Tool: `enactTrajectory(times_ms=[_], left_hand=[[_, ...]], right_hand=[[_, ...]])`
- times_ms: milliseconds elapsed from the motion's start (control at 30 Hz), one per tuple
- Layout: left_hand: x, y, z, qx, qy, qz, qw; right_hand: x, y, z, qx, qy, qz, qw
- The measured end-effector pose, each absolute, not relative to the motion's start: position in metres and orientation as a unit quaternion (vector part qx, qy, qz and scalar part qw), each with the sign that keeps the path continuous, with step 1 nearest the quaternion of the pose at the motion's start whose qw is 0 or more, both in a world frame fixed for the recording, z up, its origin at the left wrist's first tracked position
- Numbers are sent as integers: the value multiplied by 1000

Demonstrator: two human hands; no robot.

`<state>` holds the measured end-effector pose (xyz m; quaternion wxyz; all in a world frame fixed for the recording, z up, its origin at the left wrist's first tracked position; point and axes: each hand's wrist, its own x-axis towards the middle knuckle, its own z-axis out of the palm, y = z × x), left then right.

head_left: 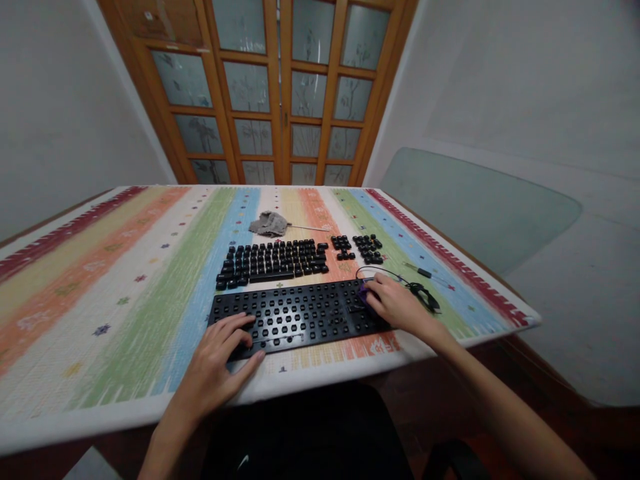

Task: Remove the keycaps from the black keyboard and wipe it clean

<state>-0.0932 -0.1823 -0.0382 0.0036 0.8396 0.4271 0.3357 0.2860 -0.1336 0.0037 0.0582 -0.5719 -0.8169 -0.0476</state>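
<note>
A black keyboard base (295, 317) with its keycaps off lies near the table's front edge. My left hand (215, 353) holds its left front corner, the fingers resting on top and the thumb along the front edge. At the keyboard's right end, my right hand (393, 300) presses a small purple cloth (369, 301) onto the number pad area, with its fingers closed on the cloth. Behind the base, the loose black keycaps (280, 257) are laid out in keyboard order. The fingers partly hide the cloth.
A crumpled grey cloth (271, 224) lies behind the keycaps, with a thin rod (310, 229) beside it. The coiled black cable (425, 297) and a small dark piece (424, 273) lie right of the keyboard. A striped tablecloth (135, 320) covers the table.
</note>
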Motion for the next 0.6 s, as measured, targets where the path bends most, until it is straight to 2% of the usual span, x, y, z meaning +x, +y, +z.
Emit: enactTrajectory(times_ms=[233, 300, 433, 500, 600], left_hand=[[-94, -182, -39, 838, 429, 335, 5], [-94, -182, -40, 839, 428, 337, 5], [-93, -182, -40, 840, 425, 338, 3], [-93, -183, -39, 839, 426, 339, 3], [-92, -183, -38, 837, 429, 340, 6]], right_hand=[[303, -114, 17, -589, -797, 112, 76], [307, -112, 22, -597, -789, 101, 108], [300, -117, 20, -579, -781, 26, 233], [290, -121, 12, -554, -801, 1, 227], [278, -127, 2, -529, -833, -36, 155]])
